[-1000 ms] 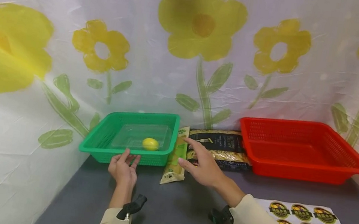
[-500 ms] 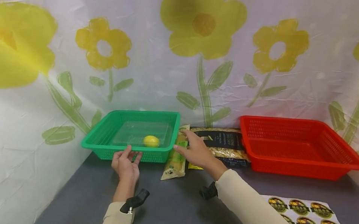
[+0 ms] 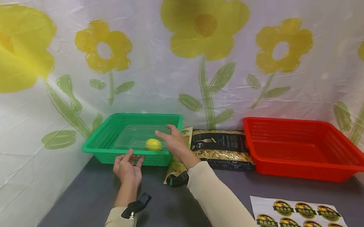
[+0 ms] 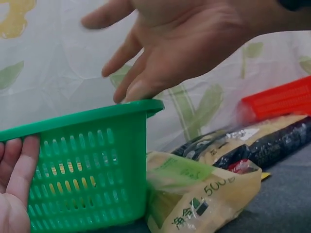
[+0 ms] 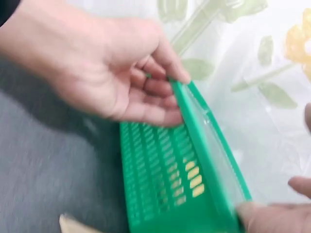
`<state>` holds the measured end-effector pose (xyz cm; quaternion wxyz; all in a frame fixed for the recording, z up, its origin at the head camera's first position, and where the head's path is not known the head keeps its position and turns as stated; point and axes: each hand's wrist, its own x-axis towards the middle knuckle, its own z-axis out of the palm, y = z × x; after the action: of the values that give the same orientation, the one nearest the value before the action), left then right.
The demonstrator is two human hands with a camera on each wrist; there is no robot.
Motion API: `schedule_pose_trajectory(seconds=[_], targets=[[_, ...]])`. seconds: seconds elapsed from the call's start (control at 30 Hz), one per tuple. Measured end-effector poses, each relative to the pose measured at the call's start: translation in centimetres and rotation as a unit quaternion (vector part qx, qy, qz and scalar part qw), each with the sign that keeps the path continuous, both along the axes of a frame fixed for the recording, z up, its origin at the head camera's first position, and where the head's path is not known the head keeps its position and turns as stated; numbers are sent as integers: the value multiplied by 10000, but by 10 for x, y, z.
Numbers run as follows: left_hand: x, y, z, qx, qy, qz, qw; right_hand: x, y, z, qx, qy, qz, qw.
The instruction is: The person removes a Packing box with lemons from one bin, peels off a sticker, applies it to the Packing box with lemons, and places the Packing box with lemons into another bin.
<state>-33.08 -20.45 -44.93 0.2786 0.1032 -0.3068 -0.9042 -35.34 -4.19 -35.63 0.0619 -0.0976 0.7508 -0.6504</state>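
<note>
Now left hand (image 3: 128, 167) gripping green basket (image 3: 102, 145) rim

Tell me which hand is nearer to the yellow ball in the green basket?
Right. The right hand reaches over the green basket beside the yellow ball; the left hand holds the basket's front wall outside.

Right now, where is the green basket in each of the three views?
Head: green basket left of centre, against the curtain.
Left wrist: lower left, its slotted wall filling that corner.
Right wrist: centre to bottom, rim running diagonally.
Shared landmark: the left hand at the basket's near wall.
</note>
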Motion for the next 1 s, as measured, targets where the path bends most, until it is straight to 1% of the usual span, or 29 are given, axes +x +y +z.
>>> schedule_pose_trajectory(seconds=[0.1,0.17,0.23,0.37,0.5,0.6,0.67,0.77,0.9,1.0], targets=[[1,0,2,140,-15,-29,9999,-3,-13,2,452,53,-359,9983],[2,0,3,172,-39,-4,9998,-6,-20,1,807,136,-490,9954],[2,-1,2,159,-47,30,9999,-10,-26,-1,1162,249,-511,9916],[3,-3,-1,209,-71,15,9998,-15,-35,-6,1897,478,-469,9796],[2,-4,-1,339,-115,43,9994,-22,-41,-9,2369,587,-338,9692],[-2,-1,0,385,-102,-30,9992,-29,-42,-11,2684,582,-425,9606],[-4,-1,0,404,-66,-69,9991,-31,-43,-11,2824,559,-514,9563],[-5,0,-1,404,-114,-101,9991,-33,-43,-13,2974,586,-605,9510],[-5,0,-3,216,-196,-27,9996,-34,-44,-15,2953,776,-579,9505],[-4,-2,-2,174,-141,35,9997,-35,-45,-17,2934,955,-513,9498]])
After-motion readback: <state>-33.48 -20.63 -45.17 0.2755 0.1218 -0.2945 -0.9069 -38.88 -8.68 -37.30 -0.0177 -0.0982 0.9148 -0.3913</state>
